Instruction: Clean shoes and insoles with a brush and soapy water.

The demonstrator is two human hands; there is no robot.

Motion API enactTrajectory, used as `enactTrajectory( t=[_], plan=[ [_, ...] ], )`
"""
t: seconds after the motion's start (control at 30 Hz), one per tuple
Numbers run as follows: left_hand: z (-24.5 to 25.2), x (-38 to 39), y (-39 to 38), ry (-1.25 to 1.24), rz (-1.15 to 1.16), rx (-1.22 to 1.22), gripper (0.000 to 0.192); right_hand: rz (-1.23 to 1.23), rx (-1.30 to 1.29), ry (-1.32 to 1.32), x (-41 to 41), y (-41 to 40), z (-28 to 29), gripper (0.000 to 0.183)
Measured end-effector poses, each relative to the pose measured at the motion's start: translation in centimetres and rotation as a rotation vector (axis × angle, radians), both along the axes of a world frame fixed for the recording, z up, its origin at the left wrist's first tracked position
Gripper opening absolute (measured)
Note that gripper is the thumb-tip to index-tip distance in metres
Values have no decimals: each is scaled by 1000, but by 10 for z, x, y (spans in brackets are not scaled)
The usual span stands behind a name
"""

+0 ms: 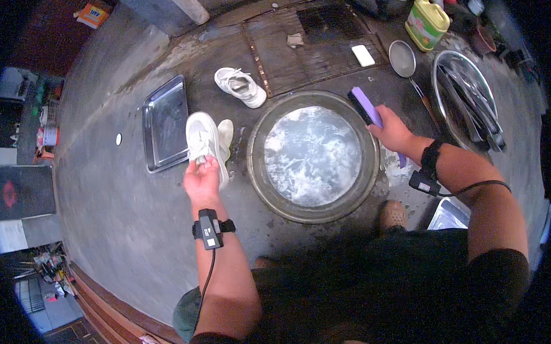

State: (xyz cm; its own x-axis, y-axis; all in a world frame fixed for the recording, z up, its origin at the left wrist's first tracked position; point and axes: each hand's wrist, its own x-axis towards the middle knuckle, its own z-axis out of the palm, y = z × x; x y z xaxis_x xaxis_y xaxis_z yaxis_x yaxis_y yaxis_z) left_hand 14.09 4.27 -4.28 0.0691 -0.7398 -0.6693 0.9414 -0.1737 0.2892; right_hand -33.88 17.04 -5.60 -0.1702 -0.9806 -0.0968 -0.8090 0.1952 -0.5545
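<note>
Left of the round metal basin (256, 172), my left hand (203, 179) grips a white lace-up sneaker (202, 129) by its opening, toe pointing away from me. Partly hidden behind that shoe lies a pale insole-shaped piece (225, 135). My right hand (394, 129) is closed around a purple scrubbing brush (367, 106) with dark bristles, at the basin's right rim. Foamy, whitish water (313, 157) fills the basin's middle. Another white sneaker (240, 87) rests on the floor just beyond the basin, its laces loose.
A metal tray (167, 125) lies at the left. White soap-like bar (363, 55), wire strainer (402, 59) and yellow detergent jug (427, 21) are at the far right. An oval metal basin (444, 116) holds long dark items. Another metal tray (449, 215) sits near my right foot.
</note>
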Motion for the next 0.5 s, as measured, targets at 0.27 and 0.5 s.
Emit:
enactTrajectory(
  t=[0.27, 0.5],
  plan=[
    [-29, 4, 44, -227, -107, -38, 36, -85, 179, -159, 9, -14, -6, 48],
    [-26, -102, 91, -1751, -770, 72, 52, -249, 110, -397, 12, -5, -23, 41]
  ],
)
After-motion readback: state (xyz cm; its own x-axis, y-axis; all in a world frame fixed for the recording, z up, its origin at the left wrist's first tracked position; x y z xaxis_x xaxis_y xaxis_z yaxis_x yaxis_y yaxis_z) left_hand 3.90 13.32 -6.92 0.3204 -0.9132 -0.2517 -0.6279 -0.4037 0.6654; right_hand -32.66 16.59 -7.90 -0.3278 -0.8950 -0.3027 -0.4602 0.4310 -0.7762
